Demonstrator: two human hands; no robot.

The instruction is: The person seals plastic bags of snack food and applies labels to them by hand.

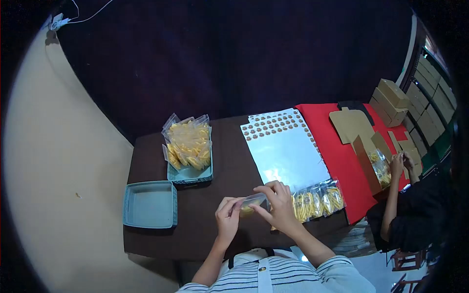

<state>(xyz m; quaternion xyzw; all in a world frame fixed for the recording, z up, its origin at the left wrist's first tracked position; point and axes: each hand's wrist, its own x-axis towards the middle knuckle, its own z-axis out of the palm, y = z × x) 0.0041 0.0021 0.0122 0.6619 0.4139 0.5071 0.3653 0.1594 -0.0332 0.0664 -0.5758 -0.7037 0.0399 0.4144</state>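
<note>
Between my two hands is a clear plastic bag (253, 200) with yellow snack pieces inside. My left hand (227, 217) pinches its left end, and my right hand (281, 207) grips the right side with thumb and fingers. Just right of my right hand, a row of filled snack bags (317, 201) lies along the front of the table, some with round stickers. Behind them is a white sticker sheet (288, 156), with rows of small round brown labels along its top and right side.
A teal basket (190, 177) piled with filled snack bags (188, 141) stands at left, beside an empty teal tray (150, 205). On a red cloth (325, 141) at right, a co-worker's hands (400, 163) are near an open cardboard box (369, 166) holding bags. Stacked boxes (391, 100) stand behind.
</note>
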